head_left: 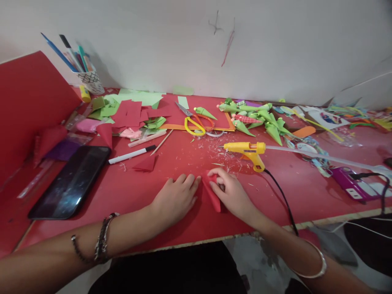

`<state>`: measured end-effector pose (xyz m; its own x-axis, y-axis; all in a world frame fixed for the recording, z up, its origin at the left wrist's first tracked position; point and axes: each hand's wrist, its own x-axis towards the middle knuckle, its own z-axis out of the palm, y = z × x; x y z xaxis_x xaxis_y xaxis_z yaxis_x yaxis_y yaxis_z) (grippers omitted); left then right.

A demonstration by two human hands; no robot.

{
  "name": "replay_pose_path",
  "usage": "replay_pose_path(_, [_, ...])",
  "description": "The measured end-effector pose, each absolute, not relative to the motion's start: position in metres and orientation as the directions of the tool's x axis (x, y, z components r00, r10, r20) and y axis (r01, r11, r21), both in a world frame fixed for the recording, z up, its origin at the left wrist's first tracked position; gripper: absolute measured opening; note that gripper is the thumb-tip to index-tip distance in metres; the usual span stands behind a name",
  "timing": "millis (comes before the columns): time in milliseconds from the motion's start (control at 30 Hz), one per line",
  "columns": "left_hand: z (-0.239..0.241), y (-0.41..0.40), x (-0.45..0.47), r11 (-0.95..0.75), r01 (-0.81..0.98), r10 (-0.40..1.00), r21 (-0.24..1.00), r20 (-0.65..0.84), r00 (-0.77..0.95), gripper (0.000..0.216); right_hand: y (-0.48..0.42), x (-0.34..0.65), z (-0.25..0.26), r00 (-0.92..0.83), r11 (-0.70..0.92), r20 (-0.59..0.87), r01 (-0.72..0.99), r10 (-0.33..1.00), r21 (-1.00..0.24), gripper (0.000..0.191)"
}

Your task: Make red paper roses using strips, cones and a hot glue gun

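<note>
Between my hands a piece of red paper (pixel 213 199) is folded or rolled into a narrow, pointed shape just above the red table. My right hand (pixel 231 192) pinches its upper part between thumb and fingers. Palm down, my left hand (pixel 177 196) rests on the table with its fingers loosely bent and apart from the thumb. Its index fingertip is at the paper's left edge; whether it presses on the paper is hard to tell, red on red. A yellow glue gun (pixel 246 152) lies beyond my right hand, and a folded red paper piece (pixel 144 164) beyond my left.
A phone (pixel 72 181) and a marker (pixel 131 155) lie to the left. Scissors (pixel 196 122), red paper strips (pixel 130 114) and several green paper cones (pixel 269 118) are along the back. A purple power socket (pixel 352 183) stands right, with the glue gun's black cord (pixel 283 196) crossing the front edge.
</note>
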<state>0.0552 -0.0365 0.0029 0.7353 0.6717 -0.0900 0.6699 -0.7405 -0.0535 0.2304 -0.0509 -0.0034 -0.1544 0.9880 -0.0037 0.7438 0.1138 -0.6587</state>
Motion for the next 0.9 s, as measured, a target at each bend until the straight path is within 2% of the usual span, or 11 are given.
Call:
replay_pose_path(200, [0.009,-0.038,0.052,-0.76,0.649,0.646,-0.017,-0.115,0.754,0.049,-0.053,0.239,-0.006,-0.144,0.129,0.023,0.788,0.989,-0.601,0.017])
replay_pose_path(300, [0.012,-0.039,0.05,-0.783,0.622,0.617,-0.004,-0.126,0.777,0.054,-0.055,0.239,-0.003,-0.096,0.096,0.034,0.777,0.995,-0.622,0.018])
replay_pose_path(467, [0.013,-0.04,0.049,-0.781,0.624,0.617,0.008,-0.141,0.774,0.059,-0.063,0.236,0.005,-0.096,0.023,-0.07,0.732,0.993,-0.681,0.027])
replay_pose_path(567, [0.014,-0.039,0.05,-0.781,0.624,0.617,0.002,-0.15,0.773,0.059,-0.068,0.236,0.004,-0.105,0.022,-0.088,0.756,0.991,-0.654,0.025])
replay_pose_path(900, [0.019,-0.035,0.05,-0.791,0.61,0.593,0.053,-0.178,0.785,0.06,-0.073,0.243,-0.001,-0.106,0.08,-0.016,0.834,0.994,-0.545,0.019])
